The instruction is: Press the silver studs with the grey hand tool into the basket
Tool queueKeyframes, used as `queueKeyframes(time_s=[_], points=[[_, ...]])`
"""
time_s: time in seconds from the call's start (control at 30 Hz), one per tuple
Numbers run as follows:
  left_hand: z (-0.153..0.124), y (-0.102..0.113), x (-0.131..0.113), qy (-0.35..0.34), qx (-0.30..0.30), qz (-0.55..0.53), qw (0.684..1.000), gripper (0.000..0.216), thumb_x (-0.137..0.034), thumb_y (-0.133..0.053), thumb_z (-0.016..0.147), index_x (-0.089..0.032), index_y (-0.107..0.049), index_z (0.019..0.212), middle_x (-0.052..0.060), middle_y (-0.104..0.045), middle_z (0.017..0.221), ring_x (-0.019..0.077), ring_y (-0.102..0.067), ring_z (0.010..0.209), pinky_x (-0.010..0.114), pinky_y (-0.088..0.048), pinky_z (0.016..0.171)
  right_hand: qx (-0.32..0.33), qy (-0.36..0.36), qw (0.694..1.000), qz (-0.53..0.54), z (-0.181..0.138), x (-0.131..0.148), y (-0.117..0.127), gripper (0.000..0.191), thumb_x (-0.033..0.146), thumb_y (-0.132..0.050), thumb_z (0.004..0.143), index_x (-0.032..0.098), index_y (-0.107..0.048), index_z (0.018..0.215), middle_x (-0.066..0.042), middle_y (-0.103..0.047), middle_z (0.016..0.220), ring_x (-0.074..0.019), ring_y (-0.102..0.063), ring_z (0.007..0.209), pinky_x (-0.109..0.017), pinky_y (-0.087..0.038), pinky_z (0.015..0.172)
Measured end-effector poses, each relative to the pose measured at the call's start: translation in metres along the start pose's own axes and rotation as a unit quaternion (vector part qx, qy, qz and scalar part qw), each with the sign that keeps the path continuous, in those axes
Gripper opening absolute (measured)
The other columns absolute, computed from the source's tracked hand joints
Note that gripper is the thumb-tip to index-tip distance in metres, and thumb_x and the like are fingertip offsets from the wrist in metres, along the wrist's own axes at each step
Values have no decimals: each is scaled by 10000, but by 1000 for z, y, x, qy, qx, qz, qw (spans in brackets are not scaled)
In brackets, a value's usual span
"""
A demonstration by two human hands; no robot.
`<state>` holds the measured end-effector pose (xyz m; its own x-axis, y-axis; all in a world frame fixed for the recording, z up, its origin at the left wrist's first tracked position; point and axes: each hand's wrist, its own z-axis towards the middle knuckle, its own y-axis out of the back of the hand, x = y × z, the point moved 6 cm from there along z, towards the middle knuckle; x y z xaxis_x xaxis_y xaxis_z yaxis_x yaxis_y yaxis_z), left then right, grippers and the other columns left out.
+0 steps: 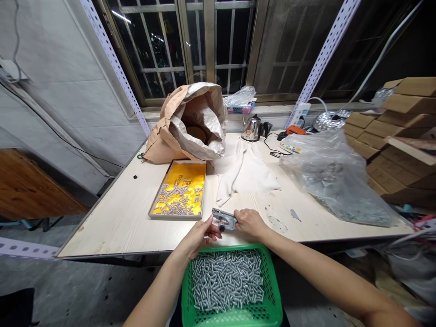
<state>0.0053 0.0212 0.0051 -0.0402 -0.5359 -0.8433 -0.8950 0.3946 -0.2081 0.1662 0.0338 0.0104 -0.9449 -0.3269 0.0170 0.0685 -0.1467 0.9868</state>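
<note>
Both my hands meet at the near edge of the pale wooden table (122,213), over a small grey metal part (223,217) with a dark round piece. My right hand (250,223) grips the part's right end with curled fingers. My left hand (200,234) pinches at its left underside, fingertips closed near the dark piece. Just below my hands, a green plastic basket (272,290) holds a heap of small silver springs. A shallow box with a yellow lining (197,175) lies to the left on the table, with several more springs scattered in it.
A crumpled brown paper sack (190,122) stands open behind the yellow box. A white cloth (245,172), a steel kettle (251,128) and a large clear bag of metal parts (337,177) lie to the right. Cardboard boxes (402,118) are stacked at far right.
</note>
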Motion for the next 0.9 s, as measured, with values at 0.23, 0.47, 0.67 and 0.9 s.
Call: queueKeyframes(time_s=[0.23, 0.47, 0.67, 0.9], points=[[5, -2, 5, -31, -60, 79, 995, 352, -443, -729, 542, -127, -579, 501, -51, -449, 424, 55, -295, 421, 220, -190, 476, -62, -13, 998, 14, 4, -3, 21, 230, 338, -562, 728, 161, -562, 876, -120, -564, 996, -252, -460, 943, -351, -355, 808], [-16, 5, -20, -228, -192, 166, 940, 202, -295, -636, 656, -151, -581, 525, -3, -532, 583, 120, -474, 577, 238, -349, 577, -157, -39, 985, 55, -5, 5, 38, 531, 241, -543, 658, 62, -505, 1157, -189, -418, 1264, -317, -312, 1213, -509, -176, 1070], [-69, -8, -36, -292, -156, 331, 884, 202, -268, -576, 761, -170, -589, 584, 10, -560, 640, 137, -523, 646, 244, -393, 632, -174, -50, 981, 66, -17, -7, 35, 604, 172, -500, 610, 64, -464, 1203, -193, -335, 1347, -326, -229, 1297, -556, -102, 1094], [-25, 61, -59, -200, -246, 489, 813, 237, -314, -498, 828, -160, -671, 876, 93, -678, 889, 207, -595, 809, 302, -425, 736, -175, -62, 980, 71, -27, -23, 24, 566, 204, -501, 648, 95, -456, 1201, -191, -348, 1328, -337, -263, 1280, -610, -135, 1060]])
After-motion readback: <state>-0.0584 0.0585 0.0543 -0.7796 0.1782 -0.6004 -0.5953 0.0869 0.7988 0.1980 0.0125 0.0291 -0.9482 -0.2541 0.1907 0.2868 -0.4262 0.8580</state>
